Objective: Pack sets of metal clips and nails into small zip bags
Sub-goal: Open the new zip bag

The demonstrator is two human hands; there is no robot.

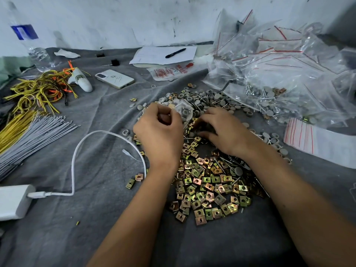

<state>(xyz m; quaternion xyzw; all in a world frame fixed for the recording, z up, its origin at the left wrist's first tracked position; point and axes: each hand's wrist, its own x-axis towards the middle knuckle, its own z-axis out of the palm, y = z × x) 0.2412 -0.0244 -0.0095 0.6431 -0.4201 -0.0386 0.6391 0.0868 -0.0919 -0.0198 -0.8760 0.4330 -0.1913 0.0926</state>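
A heap of brass-coloured square metal clips (208, 187) lies on the grey cloth in front of me. Behind it spreads a heap of grey-headed nails and caps (215, 100). My left hand (159, 133) grips a small clear zip bag (183, 109) with a few parts inside, held just above the far pile. My right hand (221, 130) reaches palm down into the pile beside the bag, fingers curled onto the parts; what its fingertips hold is hidden.
Filled red-striped zip bags (285, 64) pile up at the back right, and flat empty bags (316, 139) lie to the right. To the left are a white cable (77, 151), power bank (13, 201), phone (115, 79), wire bundles (34, 128), bottle (28, 41).
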